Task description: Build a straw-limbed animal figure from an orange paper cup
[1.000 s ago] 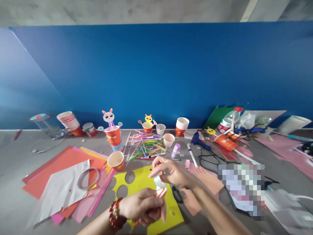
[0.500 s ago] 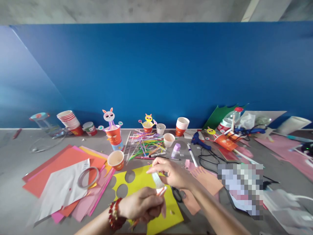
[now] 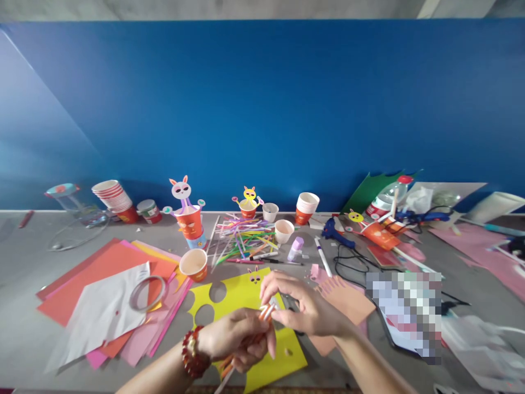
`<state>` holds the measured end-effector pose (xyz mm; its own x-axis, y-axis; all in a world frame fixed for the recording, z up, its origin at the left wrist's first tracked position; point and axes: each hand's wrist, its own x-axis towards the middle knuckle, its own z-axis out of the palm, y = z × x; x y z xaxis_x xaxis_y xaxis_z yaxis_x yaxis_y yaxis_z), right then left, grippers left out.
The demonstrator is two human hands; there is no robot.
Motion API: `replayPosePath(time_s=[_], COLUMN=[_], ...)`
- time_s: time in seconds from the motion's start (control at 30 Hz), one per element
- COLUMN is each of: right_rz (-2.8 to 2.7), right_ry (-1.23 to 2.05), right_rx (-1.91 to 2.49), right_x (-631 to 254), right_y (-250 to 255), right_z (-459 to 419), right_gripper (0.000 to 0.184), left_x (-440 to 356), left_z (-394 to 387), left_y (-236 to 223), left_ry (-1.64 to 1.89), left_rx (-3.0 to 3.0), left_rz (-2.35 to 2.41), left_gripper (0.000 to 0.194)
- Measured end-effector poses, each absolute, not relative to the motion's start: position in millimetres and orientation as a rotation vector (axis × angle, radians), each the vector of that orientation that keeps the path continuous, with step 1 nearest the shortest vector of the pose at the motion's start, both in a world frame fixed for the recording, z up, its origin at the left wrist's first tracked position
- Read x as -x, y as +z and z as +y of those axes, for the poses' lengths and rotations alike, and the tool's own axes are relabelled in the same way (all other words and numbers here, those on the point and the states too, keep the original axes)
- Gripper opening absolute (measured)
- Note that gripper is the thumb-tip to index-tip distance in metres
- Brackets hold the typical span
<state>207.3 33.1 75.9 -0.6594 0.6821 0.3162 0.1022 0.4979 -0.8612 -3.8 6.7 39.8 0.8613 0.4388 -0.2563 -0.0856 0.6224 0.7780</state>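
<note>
My left hand [image 3: 246, 336] is closed around a bundle of thin orange and white sticks [image 3: 268, 312]; their tips stick up past the thumb and the other ends come out below the fist. Bent over those tips, my right hand [image 3: 305, 306] has its thumb and fingers close about them. A whitish strip [image 3: 276, 301] shows partly behind its fingers, mostly hidden. Both hands are above a yellow sheet [image 3: 233, 293] with round holes cut in it. A small yellow rabbit face [image 3: 255, 277] lies at the sheet's far edge.
Ahead lies a heap of coloured sticks [image 3: 246, 238], beside a paper cup [image 3: 194, 264] and a glue stick [image 3: 296, 249]. Coloured paper and a tape roll [image 3: 147, 293] lie left. On the right are orange paper [image 3: 344, 301], a blue glue gun [image 3: 337, 234] with its cord, and a phone [image 3: 404, 317].
My right hand has come down and slightly right, nearer the bundle's tips. The whitish strip, clearly stretched between the hands before, is now largely covered. The rabbit face has come into view.
</note>
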Motion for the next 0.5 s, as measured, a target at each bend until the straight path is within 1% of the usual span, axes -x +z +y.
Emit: replayPosePath(time_s=[0.17,0.37,0.5], right_rz=[-2.147,-2.158,-2.13], right_ry=[1.193,1.216,1.189], right_rx=[0.622,0.666,0.732], right_x=[-206.1,-202.8,-202.0], right_y=[80.7,81.7,77.8], right_z=[34.4,37.1,36.6], right_gripper=[0.021,0.014,0.009], left_x=[3.3,6.5,8.0], left_z=[7.3,7.2,8.3], left_y=[41.3,42.4,41.1], left_ry=[0.303,0.32,0.357], left_rx=[-0.848,-0.883,-0.939], left_rz=[0.439,0.469,0.511], left_gripper=[0.039,0.038,0.041])
